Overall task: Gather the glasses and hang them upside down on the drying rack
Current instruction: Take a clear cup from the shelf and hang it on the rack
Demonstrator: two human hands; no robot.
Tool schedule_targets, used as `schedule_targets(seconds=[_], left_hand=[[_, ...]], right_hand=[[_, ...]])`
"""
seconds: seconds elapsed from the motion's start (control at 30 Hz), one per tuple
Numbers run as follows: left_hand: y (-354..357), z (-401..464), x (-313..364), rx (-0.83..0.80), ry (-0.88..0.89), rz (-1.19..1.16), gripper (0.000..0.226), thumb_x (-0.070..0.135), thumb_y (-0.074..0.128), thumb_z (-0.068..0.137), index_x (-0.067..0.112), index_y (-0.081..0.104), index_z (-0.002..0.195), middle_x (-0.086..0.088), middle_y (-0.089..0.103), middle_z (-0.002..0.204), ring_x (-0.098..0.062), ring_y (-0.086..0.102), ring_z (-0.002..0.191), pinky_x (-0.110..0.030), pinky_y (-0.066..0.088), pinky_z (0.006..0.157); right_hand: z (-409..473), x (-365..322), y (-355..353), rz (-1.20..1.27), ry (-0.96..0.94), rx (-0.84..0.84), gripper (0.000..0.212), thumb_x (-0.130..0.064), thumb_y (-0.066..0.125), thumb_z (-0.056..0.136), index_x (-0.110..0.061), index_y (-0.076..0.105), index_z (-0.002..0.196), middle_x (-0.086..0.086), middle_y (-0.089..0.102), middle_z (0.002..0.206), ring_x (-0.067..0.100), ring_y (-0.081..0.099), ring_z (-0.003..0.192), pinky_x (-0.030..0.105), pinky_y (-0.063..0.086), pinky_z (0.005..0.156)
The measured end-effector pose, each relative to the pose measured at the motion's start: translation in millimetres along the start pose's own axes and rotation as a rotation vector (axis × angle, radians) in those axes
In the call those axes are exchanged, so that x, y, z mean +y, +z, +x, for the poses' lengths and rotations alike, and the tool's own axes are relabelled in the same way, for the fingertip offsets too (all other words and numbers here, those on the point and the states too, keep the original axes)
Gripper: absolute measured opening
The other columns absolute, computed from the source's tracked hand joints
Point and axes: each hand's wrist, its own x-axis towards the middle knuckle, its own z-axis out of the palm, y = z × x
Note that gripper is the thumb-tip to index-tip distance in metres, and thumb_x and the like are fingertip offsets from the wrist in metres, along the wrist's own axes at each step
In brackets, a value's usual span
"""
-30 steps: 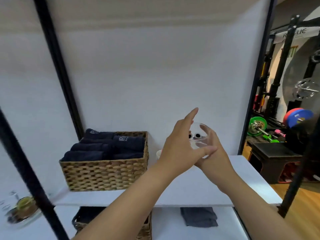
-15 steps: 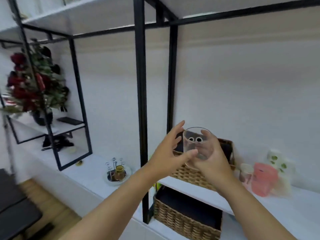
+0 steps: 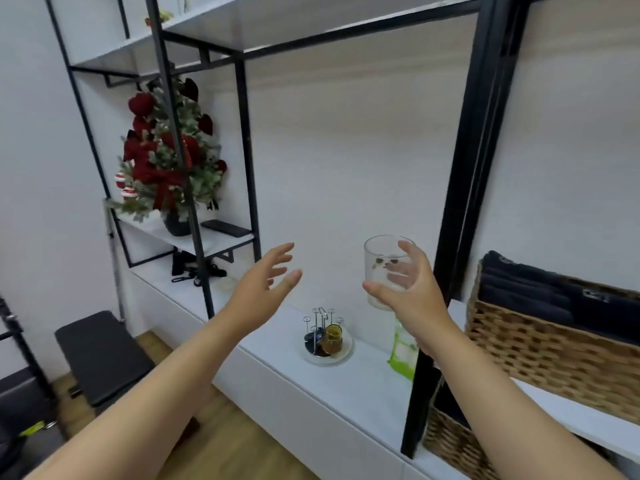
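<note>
Carrying step, by the look of it: clear glass gripped upright, mouth up, in right hand, thumb low across the front, fingers wrapped round the back. Held in the air above and slightly right of drying rack, well apart from it. Left hand empty, fingers spread loose, raised above and left of the rack, touching nothing.

Rack standing on a white plate on the white shelf; amber glass already hanging mouth down on one peg, other thin wire pegs free. Green pouch just right of the rack, wicker basket further right.

Next, probably: lower toward the rack, flip glass mouth down, thread over a free peg. Needs wrist rotation and clearance from the amber glass; thin pegs, easy to knock the rack.
</note>
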Motion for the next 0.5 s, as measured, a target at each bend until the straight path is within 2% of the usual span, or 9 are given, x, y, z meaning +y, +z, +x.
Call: schedule_targets(seconds=[0.13, 0.2, 0.3, 0.4, 0.5], left_hand=[[-36, 22, -46, 0.041, -0.042, 0.031, 0.061, 0.046, 0.065, 0.097, 0.043, 0.039, 0.152, 0.014, 0.053, 0.143, -0.011, 0.057, 0.126, -0.026, 0.045, 0.094], [-42, 36, -64, 0.051, -0.049, 0.033, 0.064, 0.046, 0.065, 0.097, 0.042, 0.037, 0.154, 0.014, 0.052, 0.144, -0.01, 0.056, 0.124, -0.024, 0.043, 0.092], [-44, 60, -87, 0.063, -0.055, 0.023, 0.067, 0.049, 0.066, 0.095, 0.044, 0.035, 0.154, 0.014, 0.051, 0.145, -0.009, 0.056, 0.124, -0.025, 0.045, 0.095], [-39, 93, -108, 0.051, -0.06, 0.015, 0.069, 0.055, 0.068, 0.092, 0.05, 0.035, 0.152, 0.017, 0.05, 0.145, -0.009, 0.056, 0.126, -0.033, 0.05, 0.1], [-25, 129, -125, 0.022, -0.068, 0.013, 0.075, 0.058, 0.071, 0.088, 0.051, 0.033, 0.152, 0.017, 0.048, 0.148, -0.008, 0.055, 0.128, -0.035, 0.051, 0.101]], right_hand=[[31, 12, 62, -0.015, 0.019, -0.027, 0.091, -0.032, 0.093, 0.076, -0.05, 0.038, 0.146, -0.009, 0.056, 0.134, 0.009, 0.056, 0.127, 0.044, 0.051, 0.105], [49, 22, 85, -0.027, 0.024, -0.04, 0.091, -0.031, 0.092, 0.076, -0.05, 0.037, 0.146, -0.01, 0.057, 0.134, 0.01, 0.056, 0.127, 0.04, 0.05, 0.101], [79, 42, 116, -0.052, 0.03, -0.058, 0.091, -0.031, 0.093, 0.075, -0.049, 0.038, 0.146, -0.011, 0.057, 0.132, 0.01, 0.056, 0.126, 0.034, 0.047, 0.099], [114, 67, 144, -0.064, 0.044, -0.083, 0.094, -0.032, 0.093, 0.075, -0.048, 0.036, 0.147, -0.011, 0.057, 0.133, 0.01, 0.055, 0.126, 0.036, 0.048, 0.101], [150, 97, 172, -0.079, 0.047, -0.121, 0.095, -0.031, 0.093, 0.075, -0.047, 0.036, 0.148, -0.011, 0.055, 0.135, 0.009, 0.054, 0.125, 0.026, 0.047, 0.091]])
